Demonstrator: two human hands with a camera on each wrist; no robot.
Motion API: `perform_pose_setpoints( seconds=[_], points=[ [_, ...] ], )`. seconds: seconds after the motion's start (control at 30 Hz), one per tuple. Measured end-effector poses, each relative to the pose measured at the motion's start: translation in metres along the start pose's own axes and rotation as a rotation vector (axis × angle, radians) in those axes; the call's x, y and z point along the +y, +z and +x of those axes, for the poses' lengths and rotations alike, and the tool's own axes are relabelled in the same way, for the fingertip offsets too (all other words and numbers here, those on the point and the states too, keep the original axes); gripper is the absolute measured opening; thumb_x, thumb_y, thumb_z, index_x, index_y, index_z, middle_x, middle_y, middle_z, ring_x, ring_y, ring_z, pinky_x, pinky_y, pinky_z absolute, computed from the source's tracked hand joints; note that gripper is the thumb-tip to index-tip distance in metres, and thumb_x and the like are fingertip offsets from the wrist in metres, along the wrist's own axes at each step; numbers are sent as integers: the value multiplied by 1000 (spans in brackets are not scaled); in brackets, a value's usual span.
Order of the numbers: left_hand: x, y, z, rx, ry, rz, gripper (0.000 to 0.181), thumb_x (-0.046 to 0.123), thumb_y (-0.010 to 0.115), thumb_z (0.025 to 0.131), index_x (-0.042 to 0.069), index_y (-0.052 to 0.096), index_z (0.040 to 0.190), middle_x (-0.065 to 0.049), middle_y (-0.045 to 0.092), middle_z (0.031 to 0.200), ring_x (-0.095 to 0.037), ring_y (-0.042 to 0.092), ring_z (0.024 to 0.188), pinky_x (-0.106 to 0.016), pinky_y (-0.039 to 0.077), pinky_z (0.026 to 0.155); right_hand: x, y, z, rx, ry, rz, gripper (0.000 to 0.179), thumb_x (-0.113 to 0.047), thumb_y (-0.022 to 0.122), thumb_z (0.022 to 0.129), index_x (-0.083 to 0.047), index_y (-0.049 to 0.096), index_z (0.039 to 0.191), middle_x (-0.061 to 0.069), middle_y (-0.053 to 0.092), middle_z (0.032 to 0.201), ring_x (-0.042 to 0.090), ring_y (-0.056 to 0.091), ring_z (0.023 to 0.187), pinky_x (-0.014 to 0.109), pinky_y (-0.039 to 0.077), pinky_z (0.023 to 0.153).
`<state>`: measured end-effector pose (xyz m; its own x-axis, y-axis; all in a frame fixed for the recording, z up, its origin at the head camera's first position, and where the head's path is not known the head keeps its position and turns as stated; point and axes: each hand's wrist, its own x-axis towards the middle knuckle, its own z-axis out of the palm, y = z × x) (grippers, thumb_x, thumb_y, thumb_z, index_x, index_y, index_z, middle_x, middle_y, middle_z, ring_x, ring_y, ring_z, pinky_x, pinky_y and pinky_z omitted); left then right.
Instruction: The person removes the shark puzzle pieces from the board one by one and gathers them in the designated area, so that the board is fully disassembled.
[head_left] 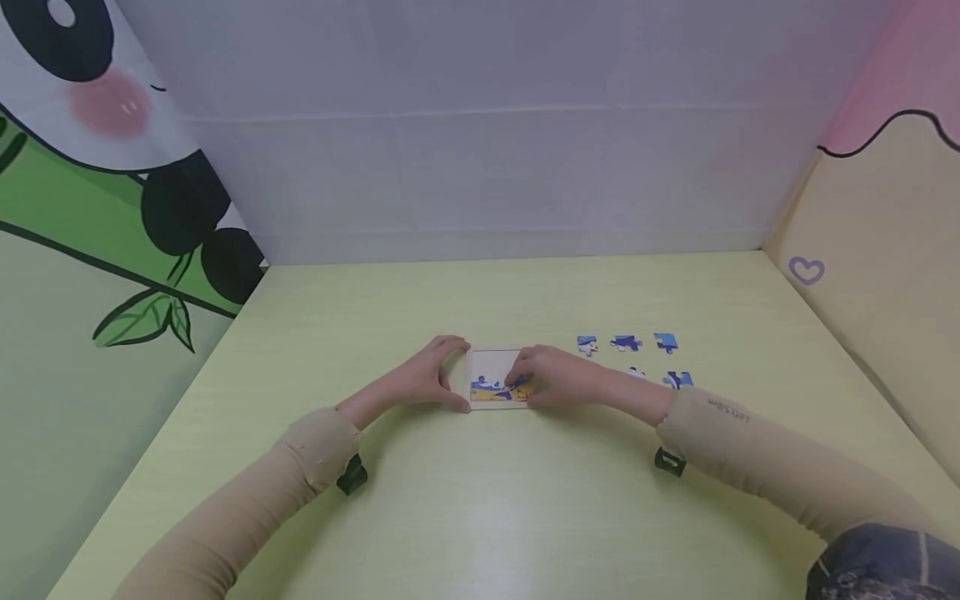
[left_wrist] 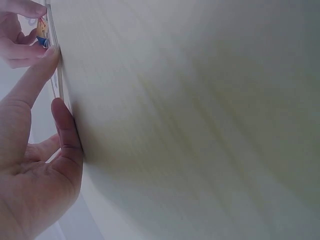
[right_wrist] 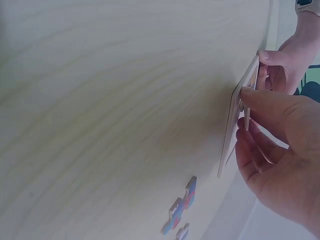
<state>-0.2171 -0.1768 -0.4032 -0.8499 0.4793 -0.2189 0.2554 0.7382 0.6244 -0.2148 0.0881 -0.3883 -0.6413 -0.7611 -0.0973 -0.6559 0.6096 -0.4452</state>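
Note:
A small white puzzle tray [head_left: 491, 361] lies flat on the table, with joined blue, white and yellow pieces [head_left: 486, 390] along its near side. My left hand [head_left: 429, 375] holds the tray's left side, forefinger at the far corner and thumb at the near corner. Over the tray's right part, my right hand [head_left: 562, 375] pinches a puzzle piece [right_wrist: 247, 120] between thumb and fingers. That piece shows edge-on in the right wrist view. Its picture is mostly hidden, and whether it touches the joined pieces I cannot tell.
Several loose pieces lie right of the tray, among them a blue-and-white one [head_left: 587, 344], a dark blue one [head_left: 626, 342], and another [head_left: 666, 342] farther right. One piece [head_left: 678, 380] is close beside my right forearm; another is partly hidden behind it. A pale wall [head_left: 510, 183] closes the table's back.

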Motion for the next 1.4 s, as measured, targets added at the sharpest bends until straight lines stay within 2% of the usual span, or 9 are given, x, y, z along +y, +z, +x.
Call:
perform_pose_setpoints(
  seconds=[0.4,0.7,0.83,1.1,1.4],
  points=[
    [-1,1,1,4,-9,-2,98,27,89,73,11,34,152,-10,26,159,-12,56,71,-23,50,66,3,-3,-9,43,77,84,41,-7,77,81,-6,69,121,10,67,121,18,63,101,30,54,86],
    [-1,1,1,0,-9,1,98,27,89,72,10,33,151,-10,25,159,-12,56,70,-23,49,66,8,-3,-16,78,143,109,41,-7,77,81,-7,70,121,8,65,123,18,62,103,34,54,91],
    [-1,1,0,1,-8,-6,98,28,89,72,9,34,151,-10,25,159,-12,56,70,-23,49,66,12,0,-23,121,130,105,40,-9,78,80,-9,71,120,6,65,122,17,62,104,34,54,91],
    [-2,2,2,6,-9,5,99,28,89,72,10,33,151,-10,25,160,-12,55,70,-22,49,65,18,3,-40,207,119,126,34,-6,75,82,-11,72,115,5,66,119,19,62,104,34,55,90],
    [-2,2,3,2,-18,0,100,29,89,72,10,33,152,-10,24,160,-12,56,70,-23,50,65,31,5,-76,262,141,176,28,-19,79,84,-19,74,111,-5,68,111,15,59,94,28,52,81]
  ],
)
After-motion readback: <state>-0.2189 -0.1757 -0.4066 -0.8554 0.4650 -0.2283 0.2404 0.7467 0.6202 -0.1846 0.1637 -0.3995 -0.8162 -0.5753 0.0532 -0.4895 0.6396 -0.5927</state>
